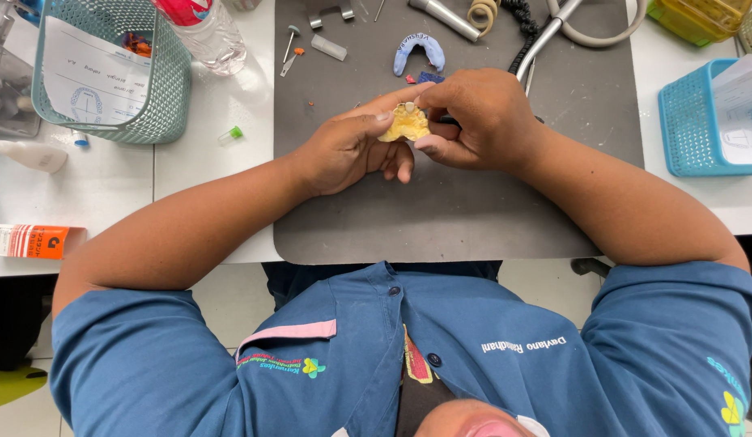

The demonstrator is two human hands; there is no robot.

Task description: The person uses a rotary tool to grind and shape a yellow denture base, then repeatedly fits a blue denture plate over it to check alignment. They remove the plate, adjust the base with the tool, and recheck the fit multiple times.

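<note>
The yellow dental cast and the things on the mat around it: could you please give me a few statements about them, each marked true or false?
1. Both hands hold the yellow dental cast above the grey mat. True.
2. The left hand rests flat on the white table, away from the cast. False: it grips the cast together with the right hand.
3. A blue arch-shaped piece lies on the mat beyond the hands. True.
4. The teal mesh basket is empty. False: a sheet of paper stands in it.
5. A clear plastic bottle lies beside that basket. True.
</note>
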